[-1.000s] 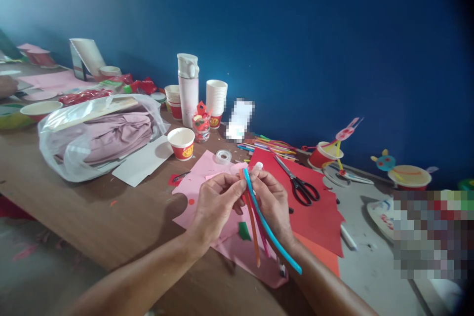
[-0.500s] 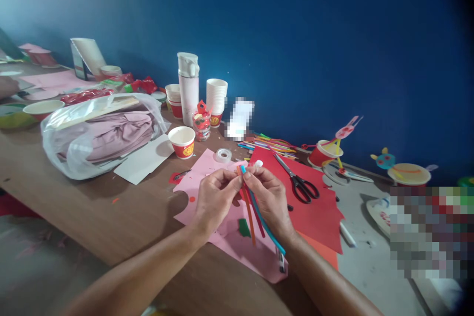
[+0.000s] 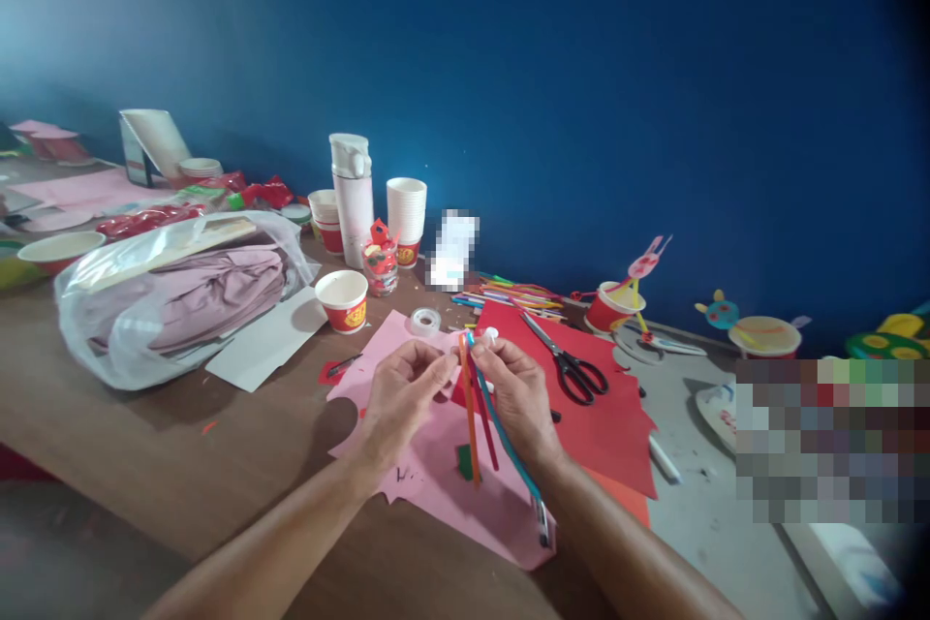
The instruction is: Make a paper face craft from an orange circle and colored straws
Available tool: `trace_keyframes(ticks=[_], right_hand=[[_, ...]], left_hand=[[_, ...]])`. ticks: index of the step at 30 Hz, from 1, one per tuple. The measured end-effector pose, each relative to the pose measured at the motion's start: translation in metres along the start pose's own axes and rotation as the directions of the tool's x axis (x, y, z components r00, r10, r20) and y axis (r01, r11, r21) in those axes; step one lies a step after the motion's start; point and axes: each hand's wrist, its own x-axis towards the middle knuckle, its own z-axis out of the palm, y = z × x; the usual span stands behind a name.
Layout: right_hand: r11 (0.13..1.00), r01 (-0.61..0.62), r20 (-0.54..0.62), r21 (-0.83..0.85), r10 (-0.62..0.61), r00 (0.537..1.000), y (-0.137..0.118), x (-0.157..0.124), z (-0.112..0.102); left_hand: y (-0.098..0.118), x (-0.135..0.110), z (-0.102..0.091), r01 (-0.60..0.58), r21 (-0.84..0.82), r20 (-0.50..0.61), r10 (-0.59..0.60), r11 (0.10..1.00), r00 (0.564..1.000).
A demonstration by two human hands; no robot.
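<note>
Those strips [image 3: 471,417] over the pink paper [image 3: 432,460] look light and bendy, so the right hand [image 3: 519,392] pinching near their tops seems a smart grip, can't tell if the left hand [image 3: 407,392] grips any.

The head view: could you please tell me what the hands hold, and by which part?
An orange pipe cleaner, a red pipe cleaner and a blue pipe cleaner, all held near their upper ends.
</note>
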Motion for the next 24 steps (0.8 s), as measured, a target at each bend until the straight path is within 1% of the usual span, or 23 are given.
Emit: trace_keyframes(ticks=[2,5,7,11,14,16,20,24], right_hand=[[0.999,0.035,0.011,0.009,-0.035,0.999,-0.002,-0.001,0.001],[0.999,0.037,0.035,0.035,-0.038,0.999,-0.003,-0.003,0.002],[0.998,0.042,0.039,0.037,-0.043,0.998,-0.002,-0.004,0.002],[0.997,0.071,0.022,-0.024,-0.07,0.997,0.001,-0.005,0.002],[0.996,0.081,0.01,-0.042,-0.081,0.997,0.005,-0.006,0.003],[0.996,0.088,0.023,-0.03,-0.088,0.996,0.007,-0.007,0.005],[0.996,0.086,0.035,-0.007,-0.086,0.996,0.01,-0.008,0.007],[0.997,0.074,0.045,-0.021,-0.073,0.996,0.014,-0.008,0.008]], left_hand=[[0.007,0.002,-0.002,-0.012,-0.069,0.08,0.018,0.998,0.997],[0.014,0.004,-0.001,0.005,-0.135,0.242,0.028,0.991,0.97],[0.016,0.004,0.001,-0.005,-0.147,0.263,0.044,0.989,0.964],[0.015,0.005,0.004,-0.06,-0.144,0.175,0.085,0.988,0.981],[0.015,0.005,0.004,-0.07,-0.116,0.083,0.079,0.991,0.993],[0.015,0.004,0.004,-0.068,-0.11,0.043,0.073,0.992,0.996],[0.011,0.003,0.003,-0.057,-0.17,0.017,0.061,0.984,0.998],[0.004,0.005,0.001,-0.038,-0.201,0.024,0.044,0.979,0.999]])
